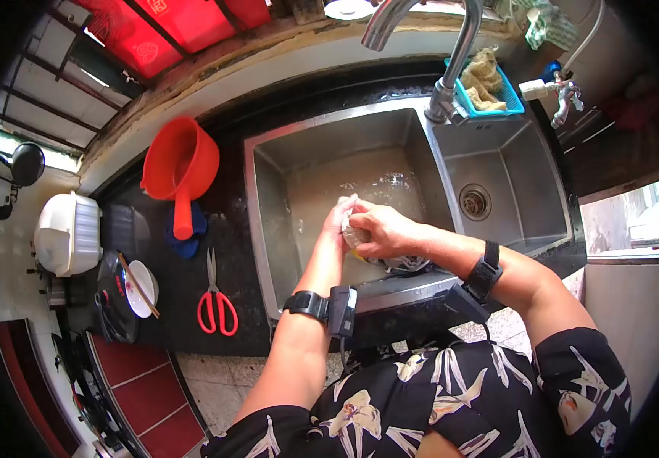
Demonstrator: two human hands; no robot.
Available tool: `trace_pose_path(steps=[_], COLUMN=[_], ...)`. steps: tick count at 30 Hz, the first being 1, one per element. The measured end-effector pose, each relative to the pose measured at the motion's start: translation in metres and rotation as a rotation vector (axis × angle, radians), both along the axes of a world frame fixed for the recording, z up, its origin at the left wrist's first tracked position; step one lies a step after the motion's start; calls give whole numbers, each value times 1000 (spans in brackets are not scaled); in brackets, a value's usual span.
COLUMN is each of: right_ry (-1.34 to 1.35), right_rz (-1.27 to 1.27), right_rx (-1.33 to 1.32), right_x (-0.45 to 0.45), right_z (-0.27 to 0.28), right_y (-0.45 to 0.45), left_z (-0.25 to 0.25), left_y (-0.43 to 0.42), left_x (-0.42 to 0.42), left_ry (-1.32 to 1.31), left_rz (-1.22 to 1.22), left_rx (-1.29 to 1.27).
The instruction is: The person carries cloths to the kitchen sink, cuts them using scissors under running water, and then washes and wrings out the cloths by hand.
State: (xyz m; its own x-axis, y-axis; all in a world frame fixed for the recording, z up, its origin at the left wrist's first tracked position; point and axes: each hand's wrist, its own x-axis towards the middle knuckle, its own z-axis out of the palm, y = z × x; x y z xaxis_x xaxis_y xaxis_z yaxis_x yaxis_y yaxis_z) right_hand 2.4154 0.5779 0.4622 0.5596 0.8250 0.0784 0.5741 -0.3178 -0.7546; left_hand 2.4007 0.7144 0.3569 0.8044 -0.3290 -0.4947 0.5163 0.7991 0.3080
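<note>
Over the large sink basin (299,164), my left hand (335,222) is closed around a small whitish-grey piece (354,229) whose kind I cannot make out. My right hand (387,230) grips the same piece from the other side, thumb and fingers bent over it. Below my hands, near the basin's front wall, lies a pale, dark-streaked heap (407,264), partly hidden by my right hand and wrist. A bit of yellow shows beside it. Cloudy water (329,179) stands in the basin.
A chrome faucet (445,99) rises behind the divider, beside a blue basket (514,99) of tan netting. On the left counter are a red dipper (184,164), red-handled scissors (212,294), and a white bowl (140,288) with chopsticks. A smaller basin (520,183) adjoins at right.
</note>
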Motion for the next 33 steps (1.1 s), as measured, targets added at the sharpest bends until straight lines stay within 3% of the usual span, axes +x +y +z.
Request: trace_pose_path(steps=[3, 5, 7, 9, 11, 12, 13, 15, 16, 17, 19, 20, 23, 27, 28, 29, 32, 33], right_ry=[171, 666, 853, 1078, 1392, 1496, 1497, 1439, 1571, 1575, 1825, 1802, 1702, 1799, 1832, 1719, 1864, 1749], right_rz=[-92, -186, -365, -518, -638, -756, -756, -805, -714, -719, -378, -413, -444, -552, -489, -636, -591, -524], right_rx=[152, 154, 436, 534, 811, 829, 824, 890, 864, 862, 626, 577, 494, 506, 537, 359, 381, 325], right_x=[5, 18, 22, 40, 41, 43, 45, 49, 50, 51, 56, 53, 58, 46, 48, 43, 25, 23], right_z=[9, -4, 3, -23, -33, -38, -45, -66, -57, -58, -54, -40, -53, -64, -90, -101, -96, -98], right_y=[-5, -13, -13, -11, 4, 10, 15, 23, 23, 24, 24, 26, 26, 28, 27, 37, 27, 21], left_z=[17, 30, 40, 66, 73, 77, 75, 69, 81, 87, 97, 101, 104, 105, 104, 102, 93, 89], left_y=[-2, 8, 6, -6, -16, -23, -22, -22, -21, -19, -15, -14, -10, -10, -9, -9, -9, -10], left_x=[-4, -13, -18, -20, -16, -13, -10, -6, -6, -7, -7, -8, -10, -10, -11, -12, -17, -18], left_ry=[-20, 49, 70, 7, -1, -61, -58, -446, -489, -485, -679, -809, -1016, -1161, -1164, -1227, -1287, -1283], left_rz=[124, 39, 61, 62, 72, 163, 166, 201, 185, 181, 76, 86, 8, -59, -59, -93, -203, -272], left_rx=[-62, -68, 26, 109, 344, 576, 574, 1254, 1428, 1426, 1783, 1861, 1982, 1945, 1940, 1909, 1857, 1847])
